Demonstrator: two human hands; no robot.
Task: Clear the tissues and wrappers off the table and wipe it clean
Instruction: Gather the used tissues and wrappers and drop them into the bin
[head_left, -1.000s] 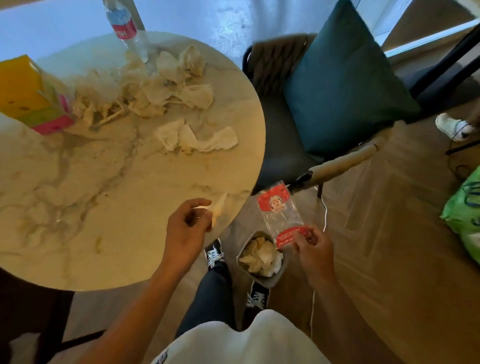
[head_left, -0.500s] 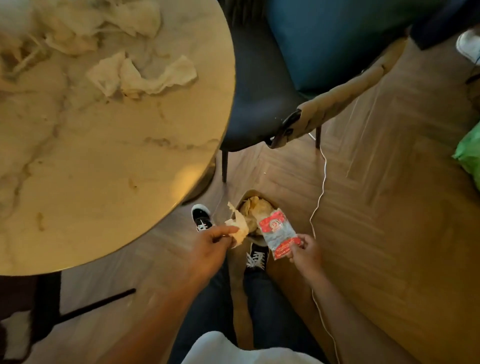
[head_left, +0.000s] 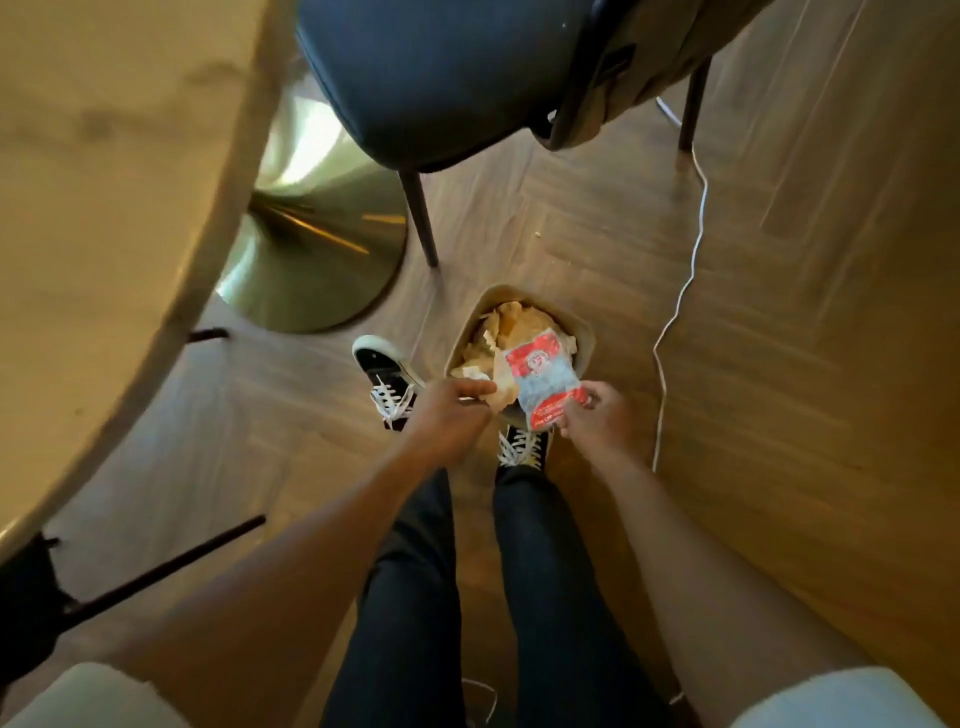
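A small bin (head_left: 581, 332) stands on the wooden floor in front of my shoes, holding several crumpled tissues (head_left: 511, 325). My left hand (head_left: 447, 413) pinches a crumpled tissue (head_left: 500, 396) right over the bin's near rim. My right hand (head_left: 592, 418) holds a clear wrapper with red printing (head_left: 543, 382) by its lower edge, also above the bin. Only the round marble table's (head_left: 98, 218) edge shows at the left; the tissues left on it are out of view.
The table's gold pedestal base (head_left: 311, 260) stands left of the bin. A dark chair (head_left: 457, 83) with thin legs is behind the bin. A white cable (head_left: 680, 291) trails across the floor to the right. Dark chair legs (head_left: 156, 571) lie lower left.
My view has tilted down from the tabletop to the floor. Both hands have moved lower and closer together, bringing the tissue and the wrapper over the bin.
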